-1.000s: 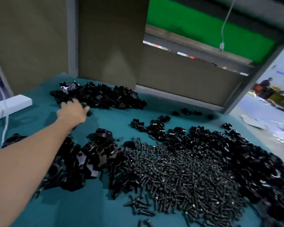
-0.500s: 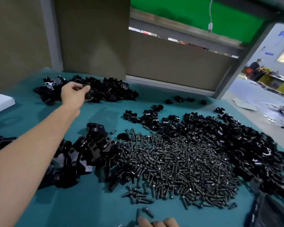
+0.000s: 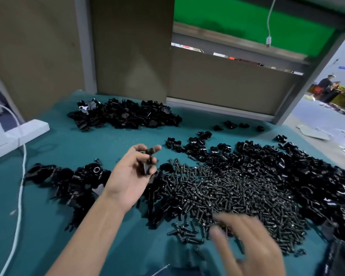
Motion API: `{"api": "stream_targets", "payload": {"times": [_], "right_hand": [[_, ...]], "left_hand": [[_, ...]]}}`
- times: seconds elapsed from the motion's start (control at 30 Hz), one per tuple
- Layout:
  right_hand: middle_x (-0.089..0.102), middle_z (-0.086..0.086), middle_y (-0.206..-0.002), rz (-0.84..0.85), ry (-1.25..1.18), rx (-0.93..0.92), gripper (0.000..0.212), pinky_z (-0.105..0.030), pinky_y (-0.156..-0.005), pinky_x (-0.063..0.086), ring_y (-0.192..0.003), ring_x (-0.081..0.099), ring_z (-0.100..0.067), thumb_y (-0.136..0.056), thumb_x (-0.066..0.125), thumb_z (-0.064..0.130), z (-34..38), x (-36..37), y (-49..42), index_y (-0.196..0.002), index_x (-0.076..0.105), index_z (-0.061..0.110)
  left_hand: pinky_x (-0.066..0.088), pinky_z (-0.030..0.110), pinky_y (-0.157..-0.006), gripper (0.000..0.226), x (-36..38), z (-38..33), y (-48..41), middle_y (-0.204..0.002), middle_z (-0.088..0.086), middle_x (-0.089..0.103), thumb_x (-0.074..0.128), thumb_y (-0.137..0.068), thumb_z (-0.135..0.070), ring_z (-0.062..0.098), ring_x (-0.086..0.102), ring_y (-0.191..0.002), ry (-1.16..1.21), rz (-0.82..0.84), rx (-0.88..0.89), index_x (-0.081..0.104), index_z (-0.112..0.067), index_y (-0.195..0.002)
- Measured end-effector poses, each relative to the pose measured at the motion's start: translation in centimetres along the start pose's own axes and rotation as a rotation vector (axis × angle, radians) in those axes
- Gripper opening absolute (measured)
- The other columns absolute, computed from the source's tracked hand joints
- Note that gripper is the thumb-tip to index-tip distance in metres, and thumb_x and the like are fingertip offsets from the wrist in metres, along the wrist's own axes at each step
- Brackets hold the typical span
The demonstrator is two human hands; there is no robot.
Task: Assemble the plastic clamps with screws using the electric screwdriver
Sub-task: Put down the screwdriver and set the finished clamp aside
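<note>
Hands over teal mat (image 3: pixel 72 148), seen from head height looking down. Left hand (image 3: pixel 131 176) raised above the mat's middle, fingertips pinching one black plastic clamp (image 3: pixel 147 164) clear of the surface, long axis about upright in view. Right hand (image 3: pixel 247 244) lower and nearer the viewer, motion-blurred, fingers spread over the near edge of the screw pile (image 3: pixel 227 194); too smeared to tell whether pinching a screw or holding nothing. Screws right under and just beyond those fingertips, lying every which way, so no shared axis to line up with. Held clamp up and to the left of the right hand, well apart, corner of the pile between. Probable next move: lifting one screw with the right hand, by far the nearer, then carrying it leftward to the clamp. More clamps in a far heap (image 3: pixel 124 116) and a right heap (image 3: pixel 307 176). Electric screwdriver not identifiable. White cable (image 3: pixel 23 176) down the left side.
</note>
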State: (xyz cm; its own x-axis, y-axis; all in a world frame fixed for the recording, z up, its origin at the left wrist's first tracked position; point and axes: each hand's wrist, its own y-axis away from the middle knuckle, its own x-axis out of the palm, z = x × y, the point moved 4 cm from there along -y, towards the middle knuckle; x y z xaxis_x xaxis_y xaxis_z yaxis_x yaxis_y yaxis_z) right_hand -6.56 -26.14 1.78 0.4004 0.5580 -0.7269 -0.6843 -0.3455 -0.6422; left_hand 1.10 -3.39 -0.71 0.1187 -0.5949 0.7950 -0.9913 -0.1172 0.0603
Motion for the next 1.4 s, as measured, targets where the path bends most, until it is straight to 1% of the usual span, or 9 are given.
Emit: {"api": "stream_targets", "payload": {"times": [0.13, 0.33, 0.53, 0.67, 0.83, 1.03, 1.13, 1.23, 1.4], "right_hand": [[0.065, 0.015, -0.092, 0.059, 0.090, 0.281, 0.022, -0.027, -0.071, 0.052, -0.083, 0.062, -0.011, -0.093, 0.058, 0.032, -6.7, 2.4, -4.8, -0.106, 0.069, 0.019], [0.073, -0.004, -0.095, 0.412, 0.226, 0.512, 0.033, -0.029, -0.064, 0.054, -0.077, 0.065, -0.019, -0.092, 0.064, 0.030, -14.2, 8.5, -10.5, -0.121, 0.064, 0.013], [0.071, -0.006, -0.080, 0.260, 0.149, 0.471, 0.020, -0.028, -0.055, 0.051, -0.058, 0.061, -0.018, -0.088, 0.062, 0.006, -14.3, 9.3, -11.2, -0.104, 0.073, 0.011], [0.064, 0.012, -0.078, 0.048, -0.166, 0.338, 0.017, -0.003, -0.064, 0.045, -0.072, 0.059, 0.002, -0.083, 0.069, -0.003, -10.9, 7.9, -10.9, -0.086, 0.069, 0.014], [0.067, -0.004, -0.082, 0.188, 0.147, 0.308, 0.015, -0.028, -0.059, 0.049, -0.070, 0.060, -0.018, -0.084, 0.061, -0.004, -10.3, 7.7, -9.9, -0.091, 0.066, 0.009], [0.059, -0.014, -0.085, 0.145, 0.424, 0.583, 0.026, -0.035, -0.059, 0.043, -0.083, 0.052, -0.032, -0.079, 0.058, -0.010, -16.1, 4.9, -10.7, -0.103, 0.065, -0.003], [0.066, -0.019, -0.108, 0.214, 0.366, 0.511, 0.047, -0.038, -0.070, 0.053, -0.098, 0.058, -0.036, -0.078, 0.057, -0.010, -16.0, 6.1, -12.1, -0.123, 0.063, 0.004], [0.070, -0.016, -0.111, 0.329, 0.194, 0.399, 0.037, -0.035, -0.068, 0.056, -0.074, 0.063, -0.024, -0.087, 0.055, -0.003, -15.1, 8.9, -13.9, -0.121, 0.066, 0.008], [0.068, -0.012, -0.115, 0.552, 0.204, 0.370, 0.039, -0.035, -0.084, 0.054, -0.102, 0.063, -0.026, -0.090, 0.068, 0.023, -15.1, 13.1, -14.6, -0.126, 0.062, 0.011]], "left_hand": [[0.041, 0.029, -0.068, 0.035, -0.4, 0.0, 0.3, -0.119, 0.012, 0.068, 0.030, -0.100, 0.001, 0.018, 0.054, -0.088, -0.225, 0.024, 0.030, 0.058, -0.011, -0.118], [0.047, 0.027, -0.083, 0.047, -0.4, 0.6, 0.9, -0.118, 0.002, 0.072, 0.044, -0.098, 0.009, 0.012, 0.067, -0.105, -0.489, 0.112, 0.053, 0.041, -0.025, -0.130], [0.054, 0.022, -0.082, 0.032, 0.2, 1.5, 1.4, -0.108, 0.012, 0.074, 0.065, -0.082, -0.007, 0.018, 0.070, -0.091, -0.517, 0.192, 0.046, 0.059, -0.007, -0.114], [0.055, 0.035, -0.091, 0.037, 0.8, 3.3, 1.3, -0.106, 0.013, 0.074, 0.064, -0.081, -0.020, 0.028, 0.071, -0.094, -0.574, 0.248, 0.007, 0.059, -0.005, -0.114], [0.058, 0.036, -0.085, 0.035, 0.1, 3.9, 1.1, -0.111, 0.013, 0.071, 0.065, -0.081, -0.022, 0.027, 0.072, -0.099, -0.538, 0.155, 0.056, 0.062, -0.007, -0.112], [0.054, 0.038, -0.092, 0.016, -0.5, 3.3, 0.8, -0.109, 0.000, 0.071, 0.064, -0.093, -0.013, 0.021, 0.071, -0.098, -0.649, -0.013, 0.225, 0.064, -0.021, -0.107], [0.050, 0.034, -0.097, 0.017, -0.8, 2.6, 0.8, -0.104, -0.007, 0.072, 0.068, -0.091, -0.020, 0.020, 0.069, -0.102, -0.686, -0.075, 0.291, 0.066, -0.031, -0.103], [0.051, 0.036, -0.098, 0.017, -1.0, 2.5, 0.7, -0.104, -0.006, 0.073, 0.068, -0.090, -0.017, 0.022, 0.070, -0.101, -0.631, -0.104, 0.305, 0.066, -0.026, -0.105], [0.051, 0.026, -0.090, 0.018, -1.0, 2.7, 0.7, -0.103, -0.009, 0.074, 0.068, -0.090, -0.017, 0.019, 0.070, -0.099, -0.639, -0.087, 0.300, 0.066, -0.025, -0.106]]}}
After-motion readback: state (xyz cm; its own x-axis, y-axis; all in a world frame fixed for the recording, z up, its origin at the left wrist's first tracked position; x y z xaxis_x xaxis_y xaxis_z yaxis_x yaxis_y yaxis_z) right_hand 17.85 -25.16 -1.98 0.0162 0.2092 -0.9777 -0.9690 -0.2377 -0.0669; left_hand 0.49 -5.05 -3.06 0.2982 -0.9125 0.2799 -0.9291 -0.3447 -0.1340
